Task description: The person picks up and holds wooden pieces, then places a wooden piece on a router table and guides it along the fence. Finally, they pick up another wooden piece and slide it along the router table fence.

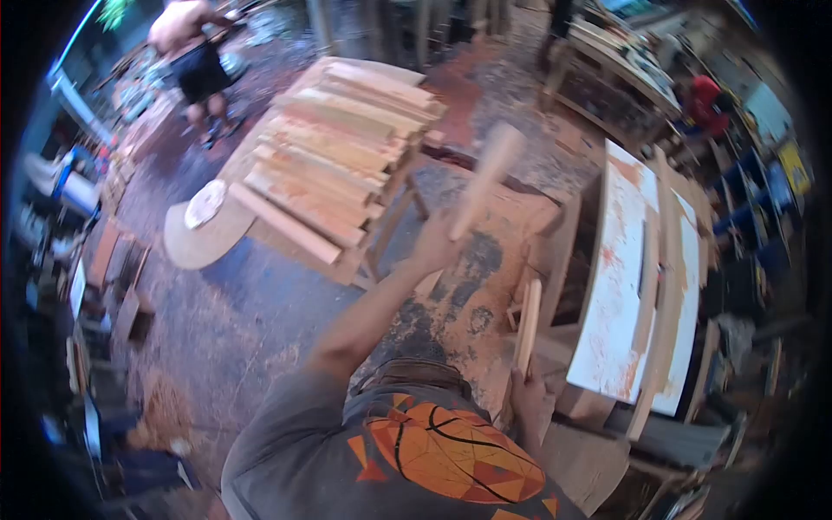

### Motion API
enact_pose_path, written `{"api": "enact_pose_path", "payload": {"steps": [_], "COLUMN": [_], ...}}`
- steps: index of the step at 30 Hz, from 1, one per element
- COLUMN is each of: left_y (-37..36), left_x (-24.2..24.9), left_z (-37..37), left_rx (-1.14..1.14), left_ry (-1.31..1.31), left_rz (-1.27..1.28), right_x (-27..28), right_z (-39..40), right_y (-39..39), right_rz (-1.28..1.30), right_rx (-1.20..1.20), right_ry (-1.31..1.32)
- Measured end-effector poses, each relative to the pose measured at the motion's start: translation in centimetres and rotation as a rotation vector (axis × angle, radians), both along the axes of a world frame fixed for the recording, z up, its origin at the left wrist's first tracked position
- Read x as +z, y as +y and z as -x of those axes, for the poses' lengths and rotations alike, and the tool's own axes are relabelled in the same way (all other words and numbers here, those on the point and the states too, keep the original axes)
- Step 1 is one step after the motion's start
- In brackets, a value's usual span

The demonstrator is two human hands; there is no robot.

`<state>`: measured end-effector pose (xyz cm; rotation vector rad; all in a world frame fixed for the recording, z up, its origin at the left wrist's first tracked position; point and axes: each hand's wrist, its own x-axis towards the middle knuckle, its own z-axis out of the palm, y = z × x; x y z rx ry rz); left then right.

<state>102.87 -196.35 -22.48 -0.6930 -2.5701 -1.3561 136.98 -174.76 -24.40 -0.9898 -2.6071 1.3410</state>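
Note:
My left hand (438, 245) reaches forward, closed around the lower end of a short wooden piece (490, 178), which is smeared by motion and tilts up to the right. Low on the right, close to my body, my right hand (529, 397) grips a narrow wooden strip (527, 325) that points away from me. Left of the raised piece, a stand (353, 270) bears a row of several wooden boards (325, 165).
To the right is a workbench with a dusty white panel (611, 286) and a long wooden board (657, 321). A round-ended board (195, 243) juts out at left. One person (195, 65) stands at the far left; another in red (706, 108) is at far right.

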Motion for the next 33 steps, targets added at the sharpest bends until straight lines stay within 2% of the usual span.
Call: {"api": "enact_pose_path", "payload": {"steps": [2,4,8,10,11,13,14,16,18,19,20,22,24,25,27,28,29,30,31,32,33], "left_y": [-0.3,0.0,-0.5,-2.5,-3.6,-6.0,-6.9,-8.5,-11.0,-12.7,-14.8,-19.0,-24.7,-26.3,-27.9,-28.2,-28.4,-28.6,-28.7,-28.7,-28.5], "left_x": [-0.2,1.2,0.6,0.2,0.9,3.6,4.9,7.0,4.1,3.8,3.8,4.2,-0.8,-2.2,-3.2,-3.2,-2.9,-2.9,-3.1,-3.7,-4.2], "left_z": [0.3,-1.7,-3.6,-4.9,-6.1,-9.1,-10.8,-13.1,-12.1,-11.4,-10.4,-7.9,-4.0,-2.5,0.0,1.1,2.1,2.8,3.3,3.9,4.2], "left_rx": [-0.106,-0.183,-0.233,-0.241,-0.224,-0.138,-0.125,0.283,0.558,0.682,0.805,0.969,1.159,1.159,1.394,1.389,1.402,1.410,1.406,1.410,1.412], "left_ry": [0.128,0.264,0.115,0.124,0.129,-0.256,-0.257,-0.237,-0.112,-0.117,-0.120,-0.069,-0.017,-0.012,-0.216,-0.212,-0.345,-0.478,-0.480,-0.473,-0.468], "left_rz": [0.213,0.312,0.321,0.271,0.273,0.158,0.161,-0.239,-0.418,-0.422,-0.425,-0.469,-0.335,-0.338,-0.117,-0.121,-0.011,0.102,0.105,0.169,0.235], "right_x": [-1.7,-4.1,-5.7,-9.0,-10.9,-14.0,-13.4,-9.0,-4.3,-3.2,-4.8,-9.6,-11.6,-12.0,-11.5,-11.3,-11.6,-12.7,-13.7,-13.1,-10.0], "right_z": [-0.3,-1.2,-0.4,-0.4,-0.8,-0.7,-0.3,0.8,2.4,3.0,2.9,2.1,2.1,2.4,2.6,2.6,2.4,1.9,1.3,0.9,1.2], "right_y": [0.3,1.1,2.8,4.7,5.8,7.3,7.2,6.0,4.6,4.5,5.5,8.0,10.0,10.5,11.2,11.5,11.6,12.2,12.7,12.5,11.3], "right_rz": [-0.061,-0.014,-0.016,-0.047,-0.047,-0.136,-0.130,-0.022,-0.018,-0.014,-0.018,-0.085,-0.053,-0.019,-0.060,-0.101,-0.101,-0.023,0.055,0.056,-0.010], "right_rx": [0.080,0.017,0.034,0.161,0.177,0.173,0.186,0.125,0.140,0.141,0.154,0.265,0.298,0.324,0.325,0.326,0.321,0.222,0.122,0.114,0.134], "right_ry": [-0.028,-0.059,-0.148,0.073,0.081,0.143,0.145,-0.106,-0.191,-0.278,-0.279,-0.072,-0.091,-0.108,-0.087,-0.076,-0.073,-0.069,-0.069,-0.074,-0.183]}}
